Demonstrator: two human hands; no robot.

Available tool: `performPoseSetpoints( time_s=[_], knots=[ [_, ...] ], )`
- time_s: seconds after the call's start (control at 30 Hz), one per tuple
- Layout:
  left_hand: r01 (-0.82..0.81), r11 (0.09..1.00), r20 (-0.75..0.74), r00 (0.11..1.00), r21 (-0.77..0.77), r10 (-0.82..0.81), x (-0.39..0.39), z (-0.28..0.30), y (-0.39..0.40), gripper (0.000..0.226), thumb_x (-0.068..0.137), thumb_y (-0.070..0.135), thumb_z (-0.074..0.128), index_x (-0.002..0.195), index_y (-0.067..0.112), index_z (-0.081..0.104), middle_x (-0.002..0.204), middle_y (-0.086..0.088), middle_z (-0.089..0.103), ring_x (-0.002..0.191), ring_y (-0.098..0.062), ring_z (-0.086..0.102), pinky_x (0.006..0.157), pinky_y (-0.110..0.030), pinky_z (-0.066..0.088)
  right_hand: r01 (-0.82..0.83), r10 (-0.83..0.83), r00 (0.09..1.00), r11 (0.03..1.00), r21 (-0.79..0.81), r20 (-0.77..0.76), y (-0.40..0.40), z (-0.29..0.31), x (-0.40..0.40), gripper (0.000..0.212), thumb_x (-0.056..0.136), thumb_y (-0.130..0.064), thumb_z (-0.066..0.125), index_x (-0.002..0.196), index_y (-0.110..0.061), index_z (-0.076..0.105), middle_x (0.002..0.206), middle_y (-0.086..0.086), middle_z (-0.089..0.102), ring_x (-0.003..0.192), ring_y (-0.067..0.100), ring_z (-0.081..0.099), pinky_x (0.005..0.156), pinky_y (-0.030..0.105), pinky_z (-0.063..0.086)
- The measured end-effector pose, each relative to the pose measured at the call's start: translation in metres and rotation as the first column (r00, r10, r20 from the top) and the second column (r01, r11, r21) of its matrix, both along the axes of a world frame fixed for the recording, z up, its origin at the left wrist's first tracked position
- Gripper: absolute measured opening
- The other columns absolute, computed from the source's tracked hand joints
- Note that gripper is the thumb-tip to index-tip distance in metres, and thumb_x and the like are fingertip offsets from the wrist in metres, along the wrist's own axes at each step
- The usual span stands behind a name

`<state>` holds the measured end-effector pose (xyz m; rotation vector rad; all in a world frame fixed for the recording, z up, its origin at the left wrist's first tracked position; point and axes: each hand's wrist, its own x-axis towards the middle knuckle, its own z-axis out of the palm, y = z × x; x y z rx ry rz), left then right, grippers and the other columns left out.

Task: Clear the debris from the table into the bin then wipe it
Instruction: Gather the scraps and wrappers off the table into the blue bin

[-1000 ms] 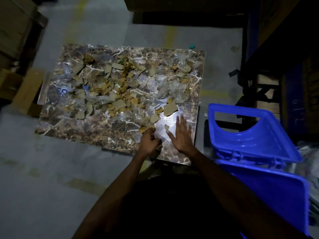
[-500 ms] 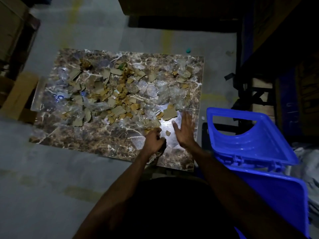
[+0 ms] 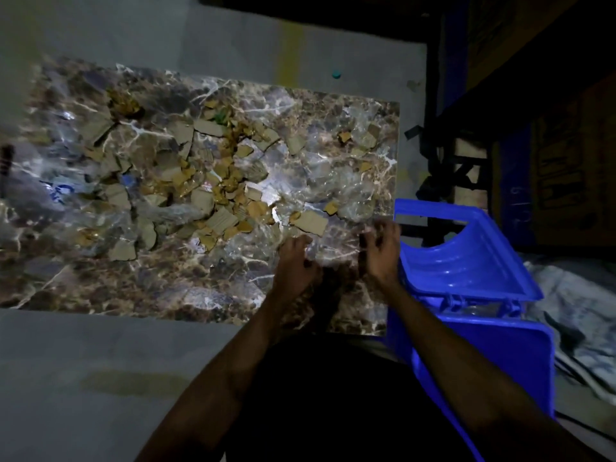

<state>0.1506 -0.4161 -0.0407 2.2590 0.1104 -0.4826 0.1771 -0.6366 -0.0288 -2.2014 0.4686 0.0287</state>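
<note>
The debris (image 3: pixel 213 181) lies spread over the middle and far part of the marble-patterned worktop (image 3: pixel 100 281). It is a mix of torn cardboard pieces, small yellow-brown scraps and crumpled clear plastic. One larger cardboard piece (image 3: pixel 311 222) lies at the near right edge of the pile, just beyond the hands. The near strip of the worktop in front of the person carries almost no pieces.

The left hand (image 3: pixel 296 261) is on the worktop at the near edge of the pile, its fingers curled downward at the clear plastic there. The picture is dim and blurred, so I cannot tell if it really holds something. The right hand (image 3: pixel 380 251) is at the right edge of the worktop, just beside the bin, with its fingers (image 3: pixel 370 240) bent and a little spread. If they pinch some clear plastic or only touch the surface, I cannot tell.

The blue bin (image 3: pixel 500 348) stands at the right side of the worktop, close against its near right corner, and its hinged lid (image 3: pixel 466 258) stands open. A small teal cap (image 3: pixel 336 74) lies on the grey floor (image 3: pixel 100 378) beyond the far edge of the worktop. To the right of the bin there is a crumpled grey sheet (image 3: pixel 573 311) on the floor.
</note>
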Motion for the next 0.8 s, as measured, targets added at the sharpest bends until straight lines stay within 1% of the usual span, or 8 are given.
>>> performPoseSetpoints(
  time_s=[0.1,0.23,0.37,0.5,0.57,0.63,0.7,0.8],
  knots=[
    [0.088,0.995,-0.021,0.996,0.035,-0.087,0.005,-0.002,-0.002,0.063,0.083,0.022,0.078,0.141,0.012,0.054,0.137,-0.013,0.048,0.116,-0.029,0.051,0.093,-0.037,0.049,-0.073,0.068,0.984,0.997,-0.023,-0.163,0.010,-0.005,0.025,0.074,0.104,-0.053,0.043,0.164,-0.017,0.021,0.170,0.008,0.021,0.156,0.024,0.019,0.126,0.038,0.013],
    [0.161,0.979,-0.033,0.987,0.125,-0.158,0.009,-0.003,-0.001,0.065,0.075,0.009,0.073,0.136,0.012,0.052,0.135,-0.017,0.045,0.122,-0.039,0.048,0.097,-0.048,0.048,-0.231,0.214,0.939,0.972,-0.031,-0.270,0.041,-0.020,0.032,0.082,0.103,-0.060,0.044,0.166,-0.029,0.000,0.174,0.002,-0.006,0.159,0.025,-0.009,0.124,0.049,-0.006],
    [0.141,0.982,-0.007,0.990,0.129,-0.141,0.009,0.001,-0.002,0.069,0.066,-0.001,0.069,0.132,0.011,0.053,0.130,-0.015,0.046,0.118,-0.038,0.049,0.088,-0.049,0.052,-0.343,0.336,0.893,0.939,0.031,-0.300,0.055,-0.019,0.017,0.075,0.103,-0.062,0.040,0.165,-0.038,0.004,0.174,-0.005,-0.006,0.158,0.022,-0.014,0.123,0.052,-0.009],
    [0.078,0.978,0.005,0.997,0.193,-0.080,0.008,0.003,-0.010,0.075,0.062,-0.005,0.068,0.134,0.010,0.055,0.127,-0.014,0.051,0.115,-0.035,0.050,0.081,-0.048,0.054,-0.327,0.340,0.936,0.936,0.134,-0.088,0.036,0.003,0.013,0.060,0.105,-0.056,0.040,0.159,-0.030,0.035,0.166,-0.003,0.027,0.155,0.009,0.017,0.127,0.042,0.017],
    [0.051,0.966,0.033,0.998,0.252,-0.061,0.006,0.008,-0.018,0.068,0.066,-0.002,0.073,0.132,0.008,0.058,0.123,-0.015,0.055,0.109,-0.034,0.054,0.079,-0.045,0.054,-0.237,0.252,0.966,0.950,0.203,-0.053,0.014,0.011,0.020,0.053,0.107,-0.049,0.044,0.156,-0.029,0.040,0.164,-0.006,0.028,0.151,0.004,0.023,0.125,0.038,0.024],
    [0.034,0.950,0.053,0.997,0.311,-0.053,0.004,0.010,-0.029,0.065,0.068,0.002,0.081,0.129,0.006,0.060,0.121,-0.017,0.057,0.105,-0.034,0.055,0.078,-0.042,0.054,-0.209,0.225,0.969,0.967,0.149,-0.100,-0.007,0.008,0.034,0.057,0.108,-0.048,0.042,0.160,-0.028,0.032,0.169,-0.002,0.021,0.155,0.009,0.017,0.128,0.042,0.018],
    [0.048,0.926,0.037,0.997,0.374,-0.067,0.003,0.016,-0.041,0.067,0.069,0.003,0.084,0.131,0.007,0.057,0.127,-0.016,0.054,0.110,-0.033,0.052,0.082,-0.042,0.054,-0.272,0.276,0.941,0.961,0.049,-0.197,-0.015,-0.008,0.050,0.070,0.105,-0.061,0.033,0.165,-0.028,0.018,0.173,0.002,0.010,0.159,0.020,0.007,0.128,0.053,0.012],
    [0.013,0.932,0.050,0.998,0.363,-0.034,-0.002,0.024,-0.056,0.073,0.069,-0.012,0.070,0.138,0.004,0.052,0.141,-0.018,0.048,0.125,-0.033,0.043,0.096,-0.044,0.049,-0.414,0.397,0.874,0.910,-0.004,-0.281,-0.003,-0.029,0.062,0.083,0.096,-0.081,0.015,0.165,-0.037,0.001,0.173,-0.006,-0.014,0.159,0.025,-0.016,0.124,0.064,-0.006]
  ],
)
